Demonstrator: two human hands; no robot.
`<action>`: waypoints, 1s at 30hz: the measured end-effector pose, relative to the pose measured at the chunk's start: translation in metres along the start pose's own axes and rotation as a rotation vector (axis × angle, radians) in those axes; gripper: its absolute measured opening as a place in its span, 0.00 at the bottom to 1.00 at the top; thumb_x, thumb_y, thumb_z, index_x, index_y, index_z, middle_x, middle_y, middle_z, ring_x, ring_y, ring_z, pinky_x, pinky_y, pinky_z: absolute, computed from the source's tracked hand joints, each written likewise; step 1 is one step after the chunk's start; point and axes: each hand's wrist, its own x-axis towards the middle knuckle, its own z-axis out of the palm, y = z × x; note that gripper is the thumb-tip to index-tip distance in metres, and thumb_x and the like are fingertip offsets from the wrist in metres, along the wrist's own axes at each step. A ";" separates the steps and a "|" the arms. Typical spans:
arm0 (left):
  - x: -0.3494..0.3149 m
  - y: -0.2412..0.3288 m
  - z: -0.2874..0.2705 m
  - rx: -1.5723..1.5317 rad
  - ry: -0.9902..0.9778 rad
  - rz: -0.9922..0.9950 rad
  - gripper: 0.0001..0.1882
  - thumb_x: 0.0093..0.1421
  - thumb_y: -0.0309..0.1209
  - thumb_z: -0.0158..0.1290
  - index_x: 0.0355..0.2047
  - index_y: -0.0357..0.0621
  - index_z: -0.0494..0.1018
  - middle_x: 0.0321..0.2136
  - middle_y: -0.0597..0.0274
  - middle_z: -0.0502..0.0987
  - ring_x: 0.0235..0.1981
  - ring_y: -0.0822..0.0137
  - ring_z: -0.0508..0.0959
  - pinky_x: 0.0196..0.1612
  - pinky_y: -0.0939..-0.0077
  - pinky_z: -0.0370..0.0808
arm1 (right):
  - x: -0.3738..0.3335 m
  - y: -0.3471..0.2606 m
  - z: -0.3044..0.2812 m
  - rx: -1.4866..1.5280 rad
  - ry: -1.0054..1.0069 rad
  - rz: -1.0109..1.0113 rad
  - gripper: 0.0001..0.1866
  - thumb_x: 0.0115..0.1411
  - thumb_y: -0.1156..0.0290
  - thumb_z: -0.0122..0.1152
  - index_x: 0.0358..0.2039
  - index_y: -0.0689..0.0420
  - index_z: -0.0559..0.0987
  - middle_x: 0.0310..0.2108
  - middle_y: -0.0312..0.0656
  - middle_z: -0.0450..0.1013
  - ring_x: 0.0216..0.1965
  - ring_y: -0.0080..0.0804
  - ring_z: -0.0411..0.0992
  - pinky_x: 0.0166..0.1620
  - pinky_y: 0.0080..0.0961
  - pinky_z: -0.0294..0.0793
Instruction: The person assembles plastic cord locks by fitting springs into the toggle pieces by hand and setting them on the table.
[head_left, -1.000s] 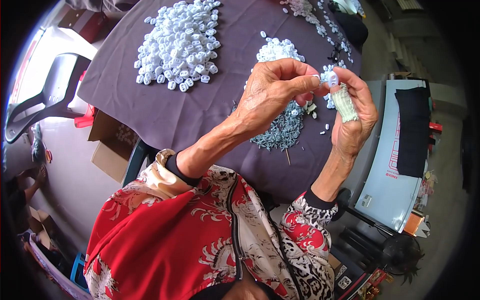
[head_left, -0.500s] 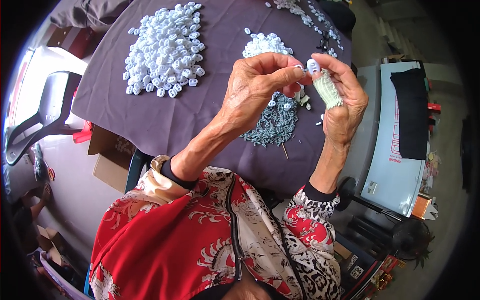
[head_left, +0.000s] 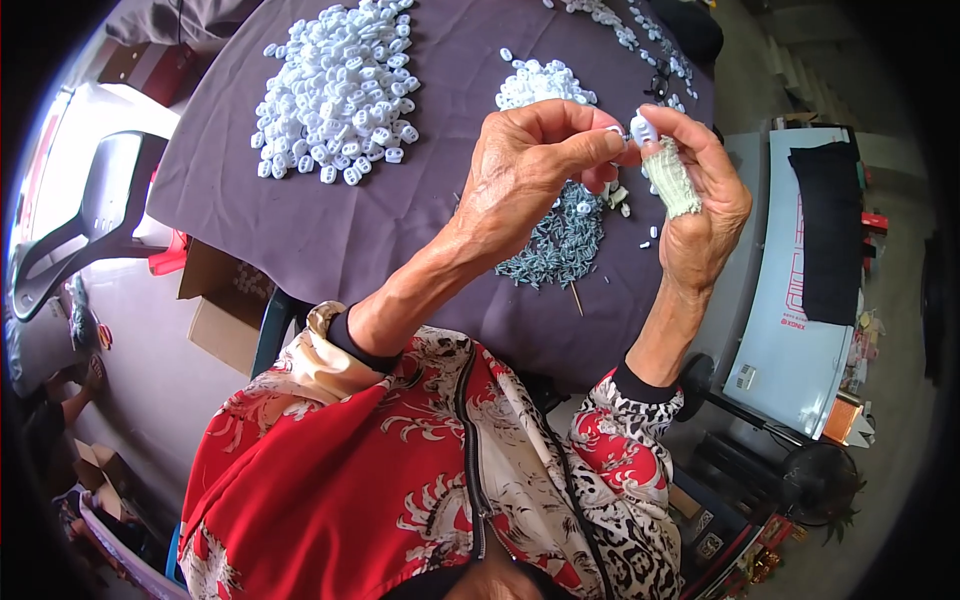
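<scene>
My left hand (head_left: pixel 525 175) and my right hand (head_left: pixel 700 210) meet above the table, both pinching one small white plastic piece (head_left: pixel 643 128). A pale gauze wrap (head_left: pixel 672 180) covers my right thumb. Below the hands lies a heap of small grey metal pins (head_left: pixel 565 240) on the purple tablecloth (head_left: pixel 330 240). A large pile of white plastic pieces (head_left: pixel 340 90) lies at the far left of the table. A smaller white pile (head_left: pixel 540 85) sits just beyond my hands.
A thin wooden stick (head_left: pixel 576 298) lies near the table's front edge. More white pieces (head_left: pixel 620 30) trail along the far right. A grey plastic chair (head_left: pixel 70 240) and cardboard boxes (head_left: pixel 225 305) stand at left. A white panel (head_left: pixel 790 320) leans at right.
Both hands have stayed together on the white piece; the view has shifted slightly, so hands and table sit a little differently in the picture.
</scene>
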 end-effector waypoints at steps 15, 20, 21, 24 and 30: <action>0.000 -0.001 0.000 -0.008 -0.015 -0.026 0.09 0.53 0.29 0.55 0.30 0.34 0.74 0.23 0.59 0.76 0.23 0.74 0.74 0.30 0.81 0.72 | -0.001 0.004 -0.002 0.025 -0.005 0.027 0.13 0.50 0.82 0.54 0.38 0.67 0.74 0.34 0.41 0.72 0.34 0.21 0.70 0.41 0.15 0.68; -0.001 -0.003 0.001 -0.051 0.012 -0.021 0.09 0.53 0.28 0.55 0.31 0.33 0.74 0.22 0.59 0.76 0.23 0.73 0.75 0.30 0.82 0.73 | -0.001 0.002 -0.001 0.002 -0.014 0.014 0.12 0.51 0.81 0.55 0.38 0.67 0.74 0.34 0.41 0.73 0.35 0.21 0.70 0.41 0.15 0.68; -0.001 -0.002 0.002 -0.048 0.015 -0.020 0.09 0.53 0.27 0.55 0.31 0.33 0.74 0.22 0.59 0.76 0.23 0.73 0.75 0.30 0.82 0.73 | -0.001 0.001 -0.001 -0.018 -0.006 0.016 0.12 0.51 0.81 0.55 0.38 0.67 0.74 0.33 0.41 0.73 0.35 0.21 0.70 0.41 0.15 0.68; -0.001 -0.003 0.002 -0.035 0.018 -0.022 0.09 0.53 0.27 0.55 0.31 0.33 0.74 0.22 0.59 0.76 0.23 0.73 0.75 0.30 0.82 0.73 | -0.002 0.002 -0.001 -0.033 0.001 0.014 0.12 0.51 0.81 0.55 0.38 0.67 0.74 0.33 0.41 0.73 0.35 0.21 0.70 0.41 0.15 0.68; 0.000 -0.004 0.001 -0.070 -0.001 -0.052 0.10 0.53 0.27 0.55 0.31 0.32 0.73 0.23 0.59 0.76 0.24 0.73 0.75 0.29 0.82 0.72 | -0.003 0.004 -0.002 -0.008 0.008 0.033 0.12 0.51 0.82 0.55 0.38 0.67 0.74 0.33 0.41 0.73 0.35 0.22 0.70 0.42 0.15 0.68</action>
